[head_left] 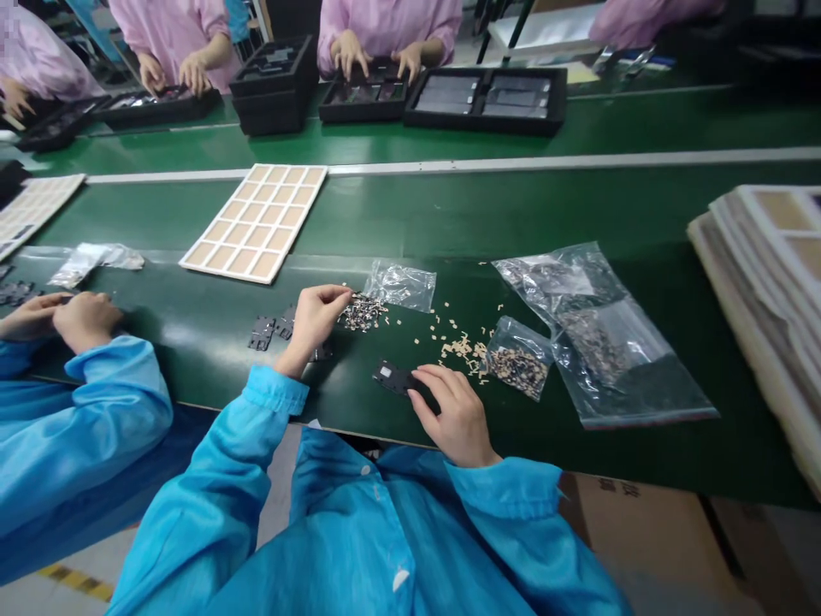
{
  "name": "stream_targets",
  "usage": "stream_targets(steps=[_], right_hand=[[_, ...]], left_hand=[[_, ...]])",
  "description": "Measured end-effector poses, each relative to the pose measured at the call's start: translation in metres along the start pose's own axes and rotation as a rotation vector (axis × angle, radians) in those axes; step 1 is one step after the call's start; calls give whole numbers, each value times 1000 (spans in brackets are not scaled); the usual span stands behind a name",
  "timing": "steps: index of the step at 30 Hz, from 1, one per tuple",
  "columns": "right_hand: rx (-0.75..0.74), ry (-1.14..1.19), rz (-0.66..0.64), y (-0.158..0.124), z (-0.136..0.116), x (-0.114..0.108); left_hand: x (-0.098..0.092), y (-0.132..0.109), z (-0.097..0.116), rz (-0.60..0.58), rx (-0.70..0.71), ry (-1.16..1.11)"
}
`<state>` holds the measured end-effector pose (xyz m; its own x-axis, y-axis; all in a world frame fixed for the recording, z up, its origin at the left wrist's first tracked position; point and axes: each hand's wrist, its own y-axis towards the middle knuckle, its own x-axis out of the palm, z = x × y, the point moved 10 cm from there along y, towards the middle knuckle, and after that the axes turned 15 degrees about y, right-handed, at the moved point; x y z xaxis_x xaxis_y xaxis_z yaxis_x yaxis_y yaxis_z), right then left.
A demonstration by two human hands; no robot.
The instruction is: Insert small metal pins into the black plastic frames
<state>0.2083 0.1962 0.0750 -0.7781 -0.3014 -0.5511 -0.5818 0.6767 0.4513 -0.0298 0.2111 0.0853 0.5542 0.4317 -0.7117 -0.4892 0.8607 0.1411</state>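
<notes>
My right hand [457, 411] pinches one end of a small flat black plastic part [392, 376], which has a pale square on it, close over the green tabletop. At the left edge of a pile of small dark and silvery pieces [363, 313], my left hand [315, 321] has thumb and forefinger pressed together; anything between them is too small to make out. Several more black plastic parts [262, 333] lie beside and partly behind my left wrist. Loose little tan pieces [463, 346] are scattered beyond my right hand, next to a small clear bag [518, 359] full of pieces.
An opened clear bag [403, 286] lies behind the pile. Larger zip bags [632, 376] spread to the right, before stacked trays [757, 257]. A white gridded tray [256, 224] lies at back left. A co-worker's hands [86, 321] work at left; others handle black trays [363, 101] opposite.
</notes>
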Motion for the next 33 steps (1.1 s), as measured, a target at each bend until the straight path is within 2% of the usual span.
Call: stream_targets(steps=[1, 3, 4, 5, 6, 8, 11, 13, 15, 17, 19, 22, 30, 33], right_hand=[[59, 124, 9, 1, 2, -2], [206, 443, -37, 3, 6, 5], [281, 605, -80, 2, 6, 12], [346, 744, -118, 1, 5, 19], [399, 846, -138, 0, 5, 25], [472, 932, -124, -4, 7, 28], [508, 882, -73, -9, 11, 23], [448, 774, -72, -9, 7, 16], [292, 574, -60, -5, -5, 4], [71, 290, -32, -1, -27, -9], [-129, 26, -11, -1, -48, -15], [-288, -180, -8, -5, -65, -16], [-395, -242, -9, -5, -79, -16], [-342, -134, -24, -3, -74, -16]], left_hand=[[-5, -15, 12, 32, 60, 13], [-20, -65, 72, 228, 543, 196], [-20, -99, 99, 311, 803, 299], [-17, -130, 117, 370, 998, 388], [-12, -153, 126, 402, 1115, 450], [-4, -176, 134, 412, 1204, 524], [3, -177, 131, 346, 1134, 491], [1, -165, 123, 273, 1003, 357], [-2, -149, 112, 198, 826, 222], [0, -139, 107, 137, 725, 177], [3, -138, 111, 101, 732, 197], [8, -138, 114, 50, 731, 200], [25, -131, 86, -194, 433, -24], [27, -129, 81, -249, 405, -59]])
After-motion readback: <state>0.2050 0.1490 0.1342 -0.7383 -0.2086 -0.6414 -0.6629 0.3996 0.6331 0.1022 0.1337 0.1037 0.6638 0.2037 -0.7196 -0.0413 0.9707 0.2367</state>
